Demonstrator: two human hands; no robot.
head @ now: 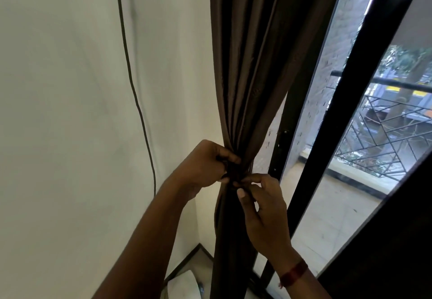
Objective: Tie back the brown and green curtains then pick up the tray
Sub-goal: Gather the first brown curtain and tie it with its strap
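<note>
The brown curtain (247,69) hangs gathered into a narrow bunch beside the dark window frame. A dark tie band (235,172) wraps the bunch at its waist. My left hand (205,165) grips the band and the gathered cloth from the left side, fingers curled round it. My right hand (264,207) pinches the end of the band at the front of the bunch, thumb and forefinger together. No green curtain and no tray are in view.
A white wall (70,111) with a thin dark cable (138,102) running down it is on the left. A black sliding-door frame (346,111) and glass stand on the right, with a balcony railing (383,130) outside. A white object (184,284) lies on the floor below.
</note>
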